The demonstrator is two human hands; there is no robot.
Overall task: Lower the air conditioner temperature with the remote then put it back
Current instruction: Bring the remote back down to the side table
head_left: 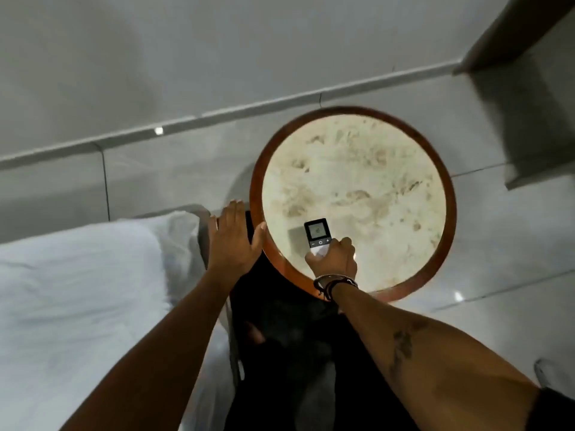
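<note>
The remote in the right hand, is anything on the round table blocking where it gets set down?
Nothing visible. The right hand holds the remote over the near part of the round table, whose marbled top looks bare. The left hand is spread flat off its left edge.

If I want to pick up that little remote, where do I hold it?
Hold the remote by its lower, plain end, coming from the near edge of the round table, as the right hand does. That likely keeps fingers off the screen and buttons at the far end.
</note>
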